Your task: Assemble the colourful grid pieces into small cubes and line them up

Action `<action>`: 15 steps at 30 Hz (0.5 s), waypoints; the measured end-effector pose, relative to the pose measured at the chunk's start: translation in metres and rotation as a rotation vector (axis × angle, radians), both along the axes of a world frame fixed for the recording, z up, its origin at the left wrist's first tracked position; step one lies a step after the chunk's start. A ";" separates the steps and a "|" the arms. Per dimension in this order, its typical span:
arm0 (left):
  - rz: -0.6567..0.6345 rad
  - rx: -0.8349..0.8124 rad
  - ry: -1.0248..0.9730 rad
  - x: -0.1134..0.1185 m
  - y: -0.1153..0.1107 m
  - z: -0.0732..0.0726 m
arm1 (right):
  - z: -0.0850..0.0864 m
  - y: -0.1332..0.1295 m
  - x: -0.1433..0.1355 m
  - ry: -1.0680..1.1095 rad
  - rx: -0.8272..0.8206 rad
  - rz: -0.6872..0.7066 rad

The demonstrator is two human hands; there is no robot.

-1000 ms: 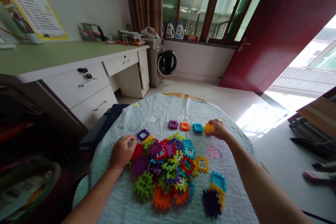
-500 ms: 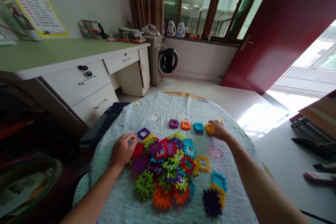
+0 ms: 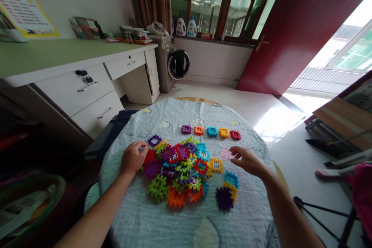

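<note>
Now the right hand (image 3: pixel 247 160) has a half-open, empty grip; whether the left hand (image 3: pixel 133 158), curled beside the block pile (image 3: pixel 183 167), holds anything, I cannot tell. A red block (image 3: pixel 235 135) has joined the row (image 3: pixel 212 131).

Open cloth (image 3: pixel 222 143) between right hand (image 3: pixel 247 161) and tile row (image 3: pixel 212 131), tile heap (image 3: pixel 178 170) blocking path to left hand (image 3: pixel 133 158)
</note>
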State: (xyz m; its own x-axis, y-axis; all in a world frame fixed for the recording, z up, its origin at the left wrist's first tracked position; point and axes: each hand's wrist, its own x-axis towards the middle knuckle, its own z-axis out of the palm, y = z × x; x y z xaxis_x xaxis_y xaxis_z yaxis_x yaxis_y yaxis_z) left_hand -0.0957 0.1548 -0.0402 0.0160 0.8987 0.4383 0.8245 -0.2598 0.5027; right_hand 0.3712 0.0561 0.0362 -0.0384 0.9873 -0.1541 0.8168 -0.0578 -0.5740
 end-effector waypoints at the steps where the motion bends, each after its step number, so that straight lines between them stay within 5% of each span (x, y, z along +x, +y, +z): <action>1: 0.002 0.006 0.002 0.000 0.000 0.000 | 0.000 -0.007 -0.005 -0.016 -0.033 0.023; 7: 0.018 0.006 0.014 0.001 0.001 -0.002 | -0.008 -0.018 -0.028 -0.161 -0.030 0.092; 15: 0.040 0.007 0.034 0.002 0.001 0.002 | -0.021 -0.013 -0.025 -0.225 -0.090 0.144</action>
